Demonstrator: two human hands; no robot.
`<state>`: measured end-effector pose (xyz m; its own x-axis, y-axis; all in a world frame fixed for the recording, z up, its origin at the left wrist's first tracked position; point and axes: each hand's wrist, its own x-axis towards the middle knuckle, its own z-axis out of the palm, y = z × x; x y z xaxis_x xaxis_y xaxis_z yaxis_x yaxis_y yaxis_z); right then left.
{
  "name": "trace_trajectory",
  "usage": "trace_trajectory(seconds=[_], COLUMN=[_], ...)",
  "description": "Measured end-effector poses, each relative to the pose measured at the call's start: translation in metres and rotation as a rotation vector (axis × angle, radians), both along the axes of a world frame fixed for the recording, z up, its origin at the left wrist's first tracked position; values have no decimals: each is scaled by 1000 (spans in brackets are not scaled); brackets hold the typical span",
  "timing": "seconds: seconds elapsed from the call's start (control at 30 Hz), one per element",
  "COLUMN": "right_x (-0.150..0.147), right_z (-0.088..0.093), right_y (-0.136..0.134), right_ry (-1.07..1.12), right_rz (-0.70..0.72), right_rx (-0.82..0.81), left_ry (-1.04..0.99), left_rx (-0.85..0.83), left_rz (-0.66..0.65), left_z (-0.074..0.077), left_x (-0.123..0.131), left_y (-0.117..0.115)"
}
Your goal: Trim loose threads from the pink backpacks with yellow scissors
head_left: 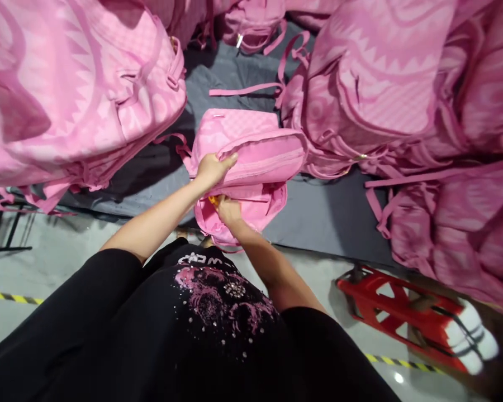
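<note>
You wear a loose black fabric top (159, 340) with wide black sleeves (84, 296) that end near the elbows; your left hand (212, 171) and right hand (229, 211) are bare, as are your forearms (151, 215); your front carries a mottled pink floral-looking print (199, 293), with a round silvery cluster of sparkling stones (235, 289) set into it; small pale shiny dots (245, 354) scatter around it; nearer your waist runs thick white lettering (201, 259), too unclear to read.

The centre backpack (238, 123) is pink with faint checks; the upper-left bag (84, 100) has pale zigzags; lower-left floor tape (12, 297) is black-and-yellow striped.
</note>
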<state>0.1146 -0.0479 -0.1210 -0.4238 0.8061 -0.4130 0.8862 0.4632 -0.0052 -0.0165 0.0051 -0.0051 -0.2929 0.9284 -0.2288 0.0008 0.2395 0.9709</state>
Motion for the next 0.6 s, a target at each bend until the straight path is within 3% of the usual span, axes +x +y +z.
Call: trace_trajectory(seconds=[0.1, 0.23, 0.4, 0.53, 0.6], right_x=[-14, 10, 30, 26, 26], right_z=[-16, -6, 16, 14, 13], right_y=[7, 14, 6, -10, -13], right_ry=[86, 118, 200, 296, 404], right_rz=[-254, -715, -893, -912, -1015], right_rx=[39, 70, 134, 110, 95], left_ry=[-8, 75, 167, 191, 197], left_rx=[-18, 44, 115, 124, 128], left_rz=[61, 111, 21, -41, -57], left_z=[0, 1, -2, -6, -8], left_x=[-12, -31, -30, -23, -21], left_y=[-2, 7, 22, 28, 28])
